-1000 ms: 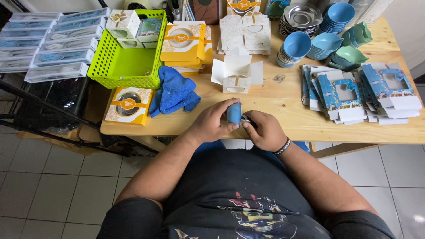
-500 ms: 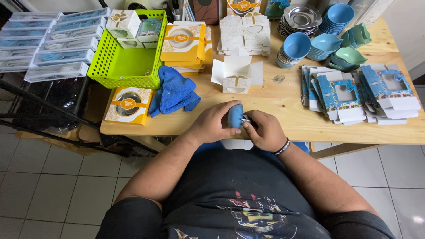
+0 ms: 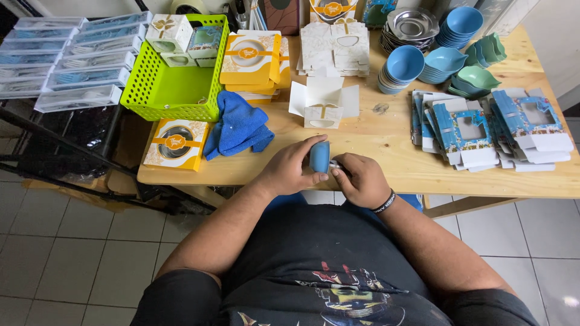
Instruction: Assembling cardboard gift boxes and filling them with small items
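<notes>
My left hand (image 3: 291, 170) grips a small blue bowl (image 3: 319, 156), held on edge at the near edge of the wooden table (image 3: 386, 139). My right hand (image 3: 361, 178) is closed against the bowl's right side, pinching something small and pale that I cannot make out. A black band circles my right wrist. A half-folded white cardboard box (image 3: 324, 102) sits just beyond the hands. A blue cloth (image 3: 238, 125) lies to the left of it.
A green basket (image 3: 172, 90) with small boxes stands at the back left, a yellow box (image 3: 175, 143) near it. Stacks of blue and green bowls (image 3: 444, 45), metal dishes (image 3: 412, 25), flat blue box blanks (image 3: 483, 127) and white blanks (image 3: 333, 45) fill the table.
Both hands stay at the table's near edge; the bowl has turned slightly between them. Nothing else has moved.
</notes>
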